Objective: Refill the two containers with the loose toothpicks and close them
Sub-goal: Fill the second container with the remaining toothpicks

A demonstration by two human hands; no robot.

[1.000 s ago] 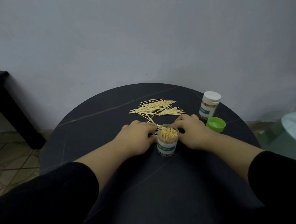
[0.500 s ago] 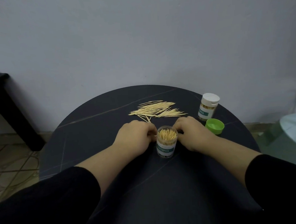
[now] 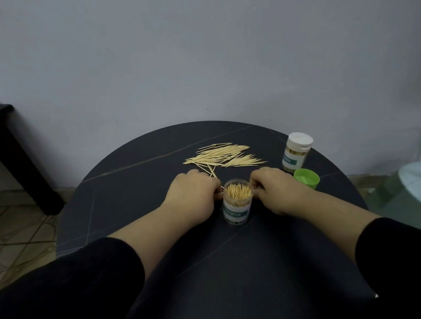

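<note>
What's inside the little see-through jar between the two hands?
Toothpicks, standing upright and packed nearly to the rim of the open jar. Its label covers the lower part, so whether anything else sits at the bottom cannot be seen.

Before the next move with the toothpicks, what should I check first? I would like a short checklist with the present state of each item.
1. Open container stands upright between both hands: ok.
2. Room left inside it: cannot tell; it looks filled to the rim.
3. Green lid lies free beside the right hand: ok.
4. White-capped container is closed: ok.
5. Loose toothpicks all collected: not ok; a pile lies on the table behind the hands.
6. Grip of the left hand: cannot tell; its fingertips are hidden.
</note>
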